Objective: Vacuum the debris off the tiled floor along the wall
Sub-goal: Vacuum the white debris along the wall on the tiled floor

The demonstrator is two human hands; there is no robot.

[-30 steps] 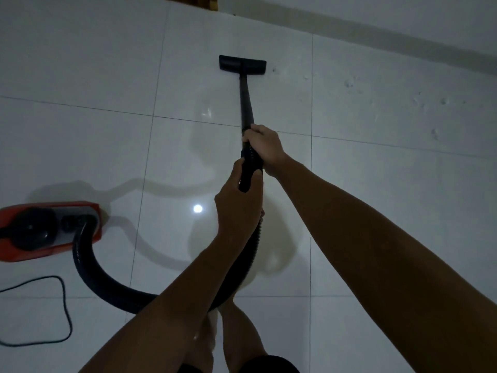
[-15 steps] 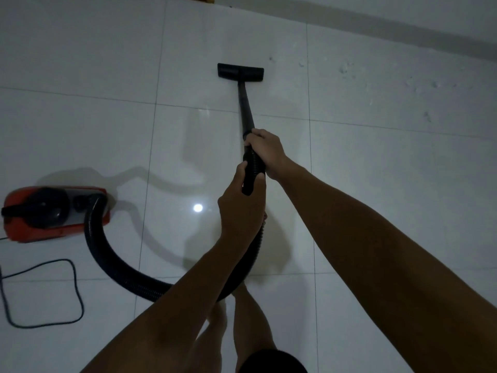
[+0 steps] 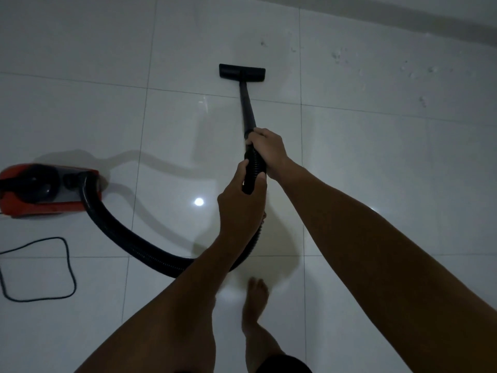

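Observation:
A black vacuum wand [image 3: 248, 109] runs forward to a flat black floor nozzle [image 3: 242, 71] resting on the white tiled floor [image 3: 376, 162]. My right hand [image 3: 269, 149] grips the upper end of the wand where the ribbed hose begins. Just below it, my left hand [image 3: 239, 205] is closed around the same ribbed handle. Small pale bits of debris [image 3: 338, 58] lie scattered on the tiles to the right of the nozzle, near the wall [image 3: 430, 14].
The red and black vacuum body [image 3: 40, 189] sits at the left, joined by a thick black hose [image 3: 121, 238] curving under my left arm. A thin black power cord [image 3: 67, 267] loops at lower left. My bare foot [image 3: 256, 294] stands below the hands.
The nozzle has drawn back from the wall toward me, and the view has shifted so the vacuum body and cord sit further right. One bare foot has stepped forward.

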